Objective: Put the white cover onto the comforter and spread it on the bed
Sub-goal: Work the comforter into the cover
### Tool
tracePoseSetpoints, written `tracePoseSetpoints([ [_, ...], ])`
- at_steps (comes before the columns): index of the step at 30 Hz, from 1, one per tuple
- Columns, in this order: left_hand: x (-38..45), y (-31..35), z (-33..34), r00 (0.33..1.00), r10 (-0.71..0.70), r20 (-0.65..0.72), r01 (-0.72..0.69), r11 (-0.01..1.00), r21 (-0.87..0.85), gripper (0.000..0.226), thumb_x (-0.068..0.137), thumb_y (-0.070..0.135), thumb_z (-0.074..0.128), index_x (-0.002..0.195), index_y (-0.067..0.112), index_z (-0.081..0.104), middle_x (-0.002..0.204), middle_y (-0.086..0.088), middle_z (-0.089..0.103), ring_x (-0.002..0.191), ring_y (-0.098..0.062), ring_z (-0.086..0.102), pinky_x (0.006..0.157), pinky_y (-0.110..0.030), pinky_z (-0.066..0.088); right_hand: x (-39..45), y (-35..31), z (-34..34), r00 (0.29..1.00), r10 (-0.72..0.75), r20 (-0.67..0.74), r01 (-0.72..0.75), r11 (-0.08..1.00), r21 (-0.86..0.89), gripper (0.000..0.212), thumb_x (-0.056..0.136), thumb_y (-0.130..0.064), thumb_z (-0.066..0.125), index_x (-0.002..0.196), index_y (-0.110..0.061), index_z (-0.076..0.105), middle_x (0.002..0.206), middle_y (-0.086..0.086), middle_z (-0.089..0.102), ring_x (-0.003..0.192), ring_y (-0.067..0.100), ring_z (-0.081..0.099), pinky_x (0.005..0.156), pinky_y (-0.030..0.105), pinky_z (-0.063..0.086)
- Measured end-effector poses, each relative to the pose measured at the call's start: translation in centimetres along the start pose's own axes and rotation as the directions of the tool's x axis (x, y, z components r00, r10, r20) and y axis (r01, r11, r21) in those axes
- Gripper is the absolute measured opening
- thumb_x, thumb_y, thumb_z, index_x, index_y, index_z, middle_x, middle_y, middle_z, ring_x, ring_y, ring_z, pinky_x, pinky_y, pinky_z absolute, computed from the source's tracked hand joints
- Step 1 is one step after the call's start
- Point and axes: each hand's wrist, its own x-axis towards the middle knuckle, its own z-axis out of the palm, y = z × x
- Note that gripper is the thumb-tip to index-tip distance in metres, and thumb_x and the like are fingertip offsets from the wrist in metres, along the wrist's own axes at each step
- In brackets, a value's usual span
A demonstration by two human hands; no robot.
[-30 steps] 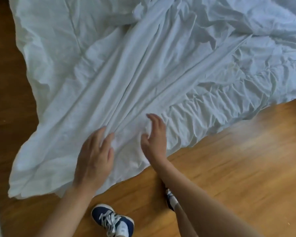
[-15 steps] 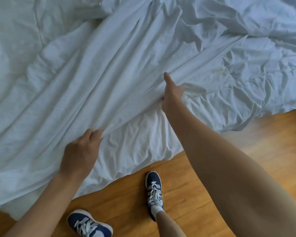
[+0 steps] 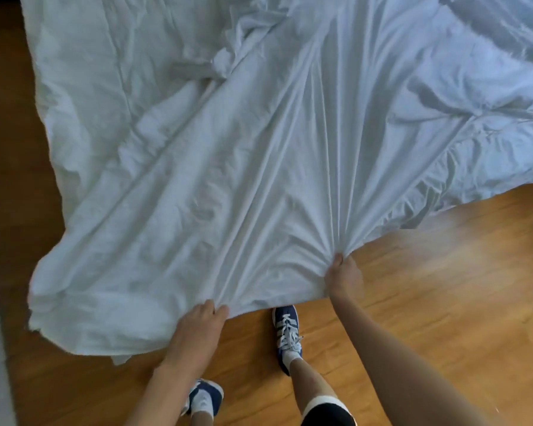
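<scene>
Cotton-like white cover [image 3: 259,155], thin and creased, lies over the wooden floor [image 3: 443,287], folds fanning from 5 o'clock. Left hand [image 3: 197,330] pinches its near hem, fingers curled on cloth; right hand [image 3: 343,276] clamps a bunched gather. Bare planks lie open from 3 to 6 o'clock, around blue sneakers [image 3: 286,330].

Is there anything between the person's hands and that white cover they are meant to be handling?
Nothing visible. Both hands already grip the white cover at its near edge: the left hand pinches the hem and the right hand holds a gathered bunch of it. The cloth lies on the wooden floor, with the blue shoes just behind the edge.
</scene>
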Motion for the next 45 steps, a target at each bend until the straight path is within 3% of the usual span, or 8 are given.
tracePoseSetpoints([
  [4, -5.6, 0.4, -2.4, 0.895, -0.161, 0.416, 0.141, 0.987, 0.079, 0.032, 0.102, 0.028, 0.041, 0.132, 0.019, 0.047, 0.13, -0.007, 0.048, 0.118, -0.025, 0.046, 0.092, -0.035, 0.038, -2.3, 0.0, -2.4, 0.971, 0.143, 0.19, -0.124, 0.986, -0.111, 0.042, 0.097, -0.024, 0.047, 0.132, 0.0, 0.041, 0.126, 0.021, 0.054, 0.108, 0.036, 0.055, 0.075, 0.038, 0.045],
  [9, -12.5, -1.9, -10.3, 0.946, -0.172, 0.275, 0.198, 0.978, -0.07, 0.038, 0.103, 0.025, 0.037, 0.139, 0.016, 0.043, 0.141, -0.005, 0.046, 0.13, -0.022, 0.043, 0.105, -0.036, 0.037, -12.3, -2.6, -5.2, 0.973, 0.034, 0.23, -0.03, 0.999, -0.024, 0.045, 0.098, -0.018, 0.045, 0.138, -0.002, 0.036, 0.13, 0.021, 0.051, 0.106, 0.034, 0.053, 0.081, 0.038, 0.044],
  [15, -21.2, -6.4, -18.0, 0.94, -0.32, 0.119, 0.335, 0.932, -0.137, 0.031, 0.101, 0.025, 0.037, 0.126, 0.019, 0.053, 0.122, -0.002, 0.059, 0.108, -0.021, 0.057, 0.082, -0.035, 0.049, -25.6, -3.5, -5.1, 0.926, -0.089, 0.367, 0.149, 0.979, -0.137, 0.035, 0.096, -0.021, 0.044, 0.124, 0.001, 0.049, 0.107, 0.013, 0.056, 0.092, 0.027, 0.052, 0.076, 0.034, 0.043],
  [20, -25.7, -11.6, -21.8, 0.923, -0.346, 0.17, 0.371, 0.917, -0.147, 0.037, 0.102, 0.029, 0.038, 0.138, 0.02, 0.047, 0.134, -0.001, 0.054, 0.118, -0.02, 0.055, 0.089, -0.033, 0.046, -33.0, -5.8, -3.4, 0.86, -0.171, 0.48, 0.273, 0.95, -0.151, 0.042, 0.095, -0.018, 0.041, 0.136, -0.01, 0.047, 0.133, 0.01, 0.054, 0.117, 0.029, 0.053, 0.084, 0.031, 0.04],
  [29, -22.0, -23.7, -28.0, 0.939, -0.324, 0.112, 0.329, 0.944, -0.03, 0.033, 0.103, 0.03, 0.038, 0.132, 0.02, 0.05, 0.124, -0.001, 0.058, 0.108, -0.019, 0.058, 0.088, -0.033, 0.049, -33.5, -8.0, 1.1, 0.911, -0.009, 0.412, 0.148, 0.94, -0.306, 0.018, 0.096, -0.015, 0.038, 0.108, -0.01, 0.05, 0.096, 0.004, 0.055, 0.082, 0.02, 0.052, 0.064, 0.029, 0.043],
  [34, -17.0, -31.1, -32.2, 0.956, -0.229, 0.182, 0.225, 0.973, 0.045, 0.035, 0.103, 0.03, 0.035, 0.135, 0.02, 0.047, 0.127, -0.003, 0.056, 0.111, -0.021, 0.056, 0.088, -0.034, 0.047, -35.9, -19.8, 8.5, 0.87, -0.003, 0.494, 0.11, 0.976, -0.189, 0.008, 0.096, -0.013, 0.04, 0.096, -0.011, 0.047, 0.083, 0.001, 0.047, 0.086, 0.025, 0.049, 0.077, 0.03, 0.043],
  [39, -12.5, -38.5, -36.1, 0.952, -0.196, 0.235, 0.182, 0.98, 0.078, 0.034, 0.102, 0.03, 0.039, 0.133, 0.02, 0.049, 0.127, -0.003, 0.058, 0.113, -0.022, 0.057, 0.089, -0.034, 0.047, -38.9, -35.2, 12.8, 0.823, -0.195, 0.534, 0.272, 0.96, -0.069, 0.034, 0.096, -0.023, 0.042, 0.127, -0.012, 0.053, 0.123, 0.008, 0.059, 0.109, 0.027, 0.057, 0.081, 0.031, 0.043],
  [45, -6.2, -47.2, -40.2, 0.927, -0.167, 0.336, 0.154, 0.986, 0.065, 0.033, 0.1, 0.032, 0.04, 0.13, 0.023, 0.051, 0.126, -0.002, 0.057, 0.112, -0.022, 0.057, 0.088, -0.034, 0.047, -38.4, -46.7, 15.1, 0.791, -0.256, 0.556, 0.359, 0.93, -0.083, 0.031, 0.094, -0.022, 0.043, 0.12, -0.011, 0.056, 0.116, 0.009, 0.062, 0.104, 0.026, 0.059, 0.085, 0.035, 0.049],
])
